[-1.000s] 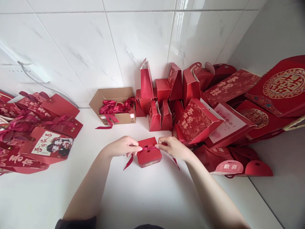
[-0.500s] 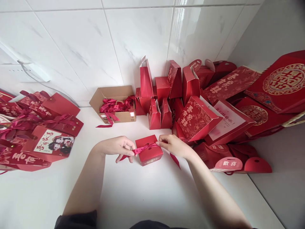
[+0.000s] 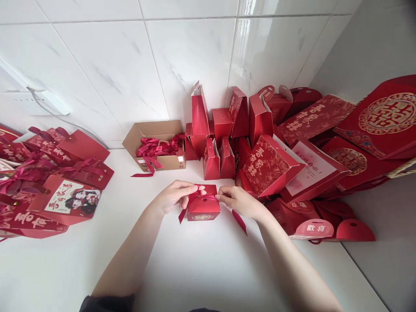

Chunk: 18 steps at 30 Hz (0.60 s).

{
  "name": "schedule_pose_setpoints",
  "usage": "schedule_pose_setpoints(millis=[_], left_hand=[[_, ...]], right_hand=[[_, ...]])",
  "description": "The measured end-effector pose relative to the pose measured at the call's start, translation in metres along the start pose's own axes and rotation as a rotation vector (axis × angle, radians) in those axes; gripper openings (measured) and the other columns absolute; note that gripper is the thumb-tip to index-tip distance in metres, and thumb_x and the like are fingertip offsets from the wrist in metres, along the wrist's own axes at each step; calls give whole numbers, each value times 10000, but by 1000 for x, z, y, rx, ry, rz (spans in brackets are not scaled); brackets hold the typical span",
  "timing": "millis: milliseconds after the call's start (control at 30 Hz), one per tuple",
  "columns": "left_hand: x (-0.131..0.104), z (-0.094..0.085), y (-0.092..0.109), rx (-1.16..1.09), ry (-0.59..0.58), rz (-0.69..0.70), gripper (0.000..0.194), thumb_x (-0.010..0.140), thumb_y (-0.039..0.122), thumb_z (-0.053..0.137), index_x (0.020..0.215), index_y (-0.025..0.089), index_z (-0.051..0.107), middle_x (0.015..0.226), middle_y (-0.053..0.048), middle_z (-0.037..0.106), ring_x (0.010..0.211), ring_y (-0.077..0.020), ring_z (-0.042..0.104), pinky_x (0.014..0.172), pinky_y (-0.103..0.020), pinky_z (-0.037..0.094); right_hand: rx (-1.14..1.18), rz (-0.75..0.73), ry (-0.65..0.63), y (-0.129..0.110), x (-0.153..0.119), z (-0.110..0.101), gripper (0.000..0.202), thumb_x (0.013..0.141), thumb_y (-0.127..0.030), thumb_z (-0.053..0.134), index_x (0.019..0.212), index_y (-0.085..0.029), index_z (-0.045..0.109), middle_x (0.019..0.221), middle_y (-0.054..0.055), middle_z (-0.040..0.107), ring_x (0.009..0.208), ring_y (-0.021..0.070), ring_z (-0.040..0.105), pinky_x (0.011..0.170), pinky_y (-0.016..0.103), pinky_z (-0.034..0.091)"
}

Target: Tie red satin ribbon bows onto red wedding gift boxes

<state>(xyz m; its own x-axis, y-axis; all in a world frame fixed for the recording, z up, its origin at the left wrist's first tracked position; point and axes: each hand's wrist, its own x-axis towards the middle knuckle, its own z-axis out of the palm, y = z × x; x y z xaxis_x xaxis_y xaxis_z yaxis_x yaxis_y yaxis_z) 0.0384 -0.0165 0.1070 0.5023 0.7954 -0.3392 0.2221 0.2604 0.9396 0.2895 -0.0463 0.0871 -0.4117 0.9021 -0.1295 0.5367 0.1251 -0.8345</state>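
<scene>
A small red gift box [image 3: 204, 208] stands on the white table in front of me, gold print on its near side. Dark red ribbon [image 3: 239, 222] crosses its top, and one loose tail hangs down on each side. My left hand [image 3: 177, 195] is over the box's left top edge, its fingers pinched on the ribbon. At the right top edge, my right hand [image 3: 234, 200] pinches the ribbon between thumb and forefinger. The middle of the ribbon, at the box's top, is partly hidden by my left fingers.
Behind the box is an open cardboard box [image 3: 156, 164] full of red ribbons [image 3: 159, 147]. Several red gift boxes [image 3: 260, 164] are piled to the right, against the grey wall. More decorated red boxes [image 3: 73, 199] with bows are heaped at the left.
My left hand has moved right and up, from the ribbon's left side to over the box top. The gift box has turned slightly. My right hand stays at the ribbon.
</scene>
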Motion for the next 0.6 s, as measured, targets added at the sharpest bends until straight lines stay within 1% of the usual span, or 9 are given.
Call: schedule_pose_setpoints(millis=[133,233,333,400,467,533,600], left_hand=[[2,-2,0,158,58,-11,337,826,490,652,859,181,784,1002,-79,762,359,-7,284,448,-258,309],[5,-3,0,263,70,-36,354,804,514,661,806,183,787,963,-67,769,349,-10,277,474,-270,325],[5,-1,2,324,74,-61,392,799,549,650,808,183,787,943,-69,770,346,-11,277,456,-268,288],[3,1,4,346,92,-67,415,801,568,638,818,181,787,929,-70,769,355,-18,290,442,-262,273],[1,2,6,361,91,-50,416,811,563,628,829,179,786,876,-65,767,372,-32,338,456,-257,299],[0,0,6,370,56,-24,387,828,528,626,842,176,786,804,-57,760,388,-44,385,496,-257,344],[1,-2,4,367,17,-9,342,837,477,634,850,172,788,806,-59,761,392,-44,407,525,-258,370]], right_hand=[[14,4,-6,-2,0,-1,341,928,-443,469,694,-198,513,618,-32,511,601,128,466,581,257,327],[25,11,-6,-3,1,-1,340,926,-447,473,704,-196,532,621,-30,522,613,130,478,587,257,334],[43,17,-11,-3,2,0,342,926,-453,472,708,-197,534,610,-32,523,598,128,471,580,257,338],[57,17,-14,-2,2,0,342,924,-456,479,707,-197,530,610,-33,524,596,126,467,579,257,340],[74,17,-13,0,3,1,346,920,-460,488,699,-195,522,608,-32,521,595,126,463,581,258,339],[96,16,-14,1,4,1,351,919,-465,492,698,-193,519,601,-33,509,589,124,455,582,261,337],[124,7,-22,2,4,-1,352,920,-466,495,708,-189,535,618,-33,504,600,120,454,595,262,345]])
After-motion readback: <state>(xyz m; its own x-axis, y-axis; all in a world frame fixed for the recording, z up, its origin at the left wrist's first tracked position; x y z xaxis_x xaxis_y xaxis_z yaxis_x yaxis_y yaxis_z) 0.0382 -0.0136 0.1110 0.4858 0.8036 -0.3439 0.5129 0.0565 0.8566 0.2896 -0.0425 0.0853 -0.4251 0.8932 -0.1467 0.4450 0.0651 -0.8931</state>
